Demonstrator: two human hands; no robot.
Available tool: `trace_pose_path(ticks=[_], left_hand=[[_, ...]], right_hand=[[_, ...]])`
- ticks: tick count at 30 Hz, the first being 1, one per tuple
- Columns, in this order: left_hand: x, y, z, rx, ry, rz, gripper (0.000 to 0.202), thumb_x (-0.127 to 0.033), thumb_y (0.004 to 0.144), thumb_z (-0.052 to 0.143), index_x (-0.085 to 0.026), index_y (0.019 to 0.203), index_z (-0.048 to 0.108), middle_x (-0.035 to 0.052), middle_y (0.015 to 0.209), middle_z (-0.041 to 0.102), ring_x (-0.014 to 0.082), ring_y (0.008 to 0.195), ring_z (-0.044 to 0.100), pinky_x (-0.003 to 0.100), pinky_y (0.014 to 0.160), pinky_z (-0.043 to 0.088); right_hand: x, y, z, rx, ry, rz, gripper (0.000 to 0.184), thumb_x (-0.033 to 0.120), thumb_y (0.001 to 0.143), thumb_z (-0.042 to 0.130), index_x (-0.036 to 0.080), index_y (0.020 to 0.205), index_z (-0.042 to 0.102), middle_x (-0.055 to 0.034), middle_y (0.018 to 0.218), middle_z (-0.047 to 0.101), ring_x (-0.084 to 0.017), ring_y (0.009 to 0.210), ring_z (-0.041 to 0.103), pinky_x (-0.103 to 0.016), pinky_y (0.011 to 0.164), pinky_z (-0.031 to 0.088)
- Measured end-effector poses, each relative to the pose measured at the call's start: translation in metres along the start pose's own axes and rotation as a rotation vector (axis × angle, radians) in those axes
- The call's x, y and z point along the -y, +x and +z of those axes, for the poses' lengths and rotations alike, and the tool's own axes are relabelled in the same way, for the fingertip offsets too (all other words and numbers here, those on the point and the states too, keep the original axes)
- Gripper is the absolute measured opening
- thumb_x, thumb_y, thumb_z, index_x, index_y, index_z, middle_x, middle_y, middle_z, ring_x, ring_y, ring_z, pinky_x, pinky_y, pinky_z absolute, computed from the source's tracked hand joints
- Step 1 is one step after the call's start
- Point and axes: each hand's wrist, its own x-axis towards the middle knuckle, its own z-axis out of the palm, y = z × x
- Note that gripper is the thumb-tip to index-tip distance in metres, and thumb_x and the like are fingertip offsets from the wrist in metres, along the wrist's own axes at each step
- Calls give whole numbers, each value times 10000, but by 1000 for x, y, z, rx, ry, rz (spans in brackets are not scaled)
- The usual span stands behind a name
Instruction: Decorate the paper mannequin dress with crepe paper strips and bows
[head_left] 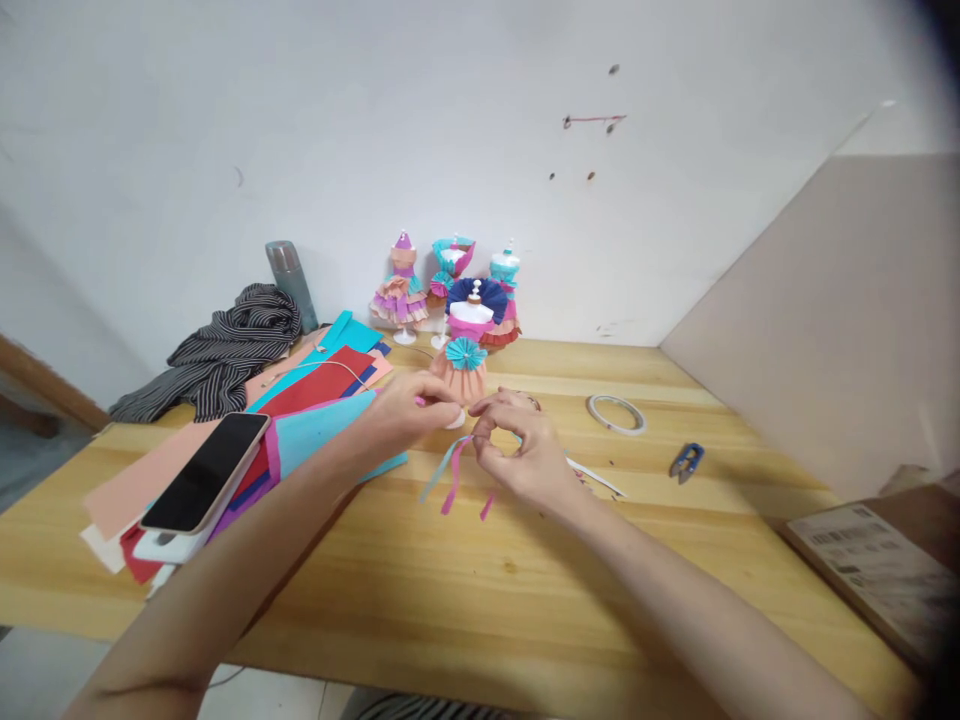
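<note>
My right hand (517,440) pinches thin pink and turquoise crepe paper strips (452,478), whose ends hang below the fingertips. To its left, my left hand (409,412) is closed, thumb against fingers. A bit of pink shows by its thumb, but what it grips, if anything, I cannot make out. Just behind both hands stands a small dress form (470,325) in a pink top, a peach skirt and a navy fan collar, with a turquoise rosette at the waist. Its white base is partly hidden by my hands.
Three more dressed forms (403,285) stand by the wall. Coloured paper sheets (322,430), a phone (206,475), striped cloth (229,345) and a flask (292,283) lie or stand left. Right are a tape roll (616,414), blue thread snips (686,462) and a cardboard box (862,550).
</note>
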Motion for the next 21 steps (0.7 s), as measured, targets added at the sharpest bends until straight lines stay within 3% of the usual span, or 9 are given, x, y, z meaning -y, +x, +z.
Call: trace_pose_path(ticks=[3,7,12,21], left_hand=[[-1,-7,4,-44,92,244,126,-187,758,578,-169,751,702,21,748,603,143,745,543,278,704,436],[2,-10,14,-64,450,485,98,-197,804,613,-171,751,691,41,792,559,173,800,502,310,713,410],[5,-10,19,29,718,530,163,-172,858,537,-154,752,660,53,809,561,192,826,466,317,708,388],[3,-10,20,111,792,542,186,-103,828,481,-148,723,628,71,776,573,209,845,462,346,745,393]], right_hand=[[-3,1,-1,88,103,222,91,186,654,552,186,564,558,-31,660,635,-186,685,600,-314,677,446],[-5,2,-6,197,228,473,148,271,641,585,163,540,588,10,531,567,-130,545,509,-265,574,388],[-6,1,-10,284,430,620,184,311,600,643,160,515,580,27,473,518,-103,484,447,-256,531,356],[-2,4,-12,391,488,668,159,275,610,659,139,535,624,17,514,568,-85,497,451,-238,518,331]])
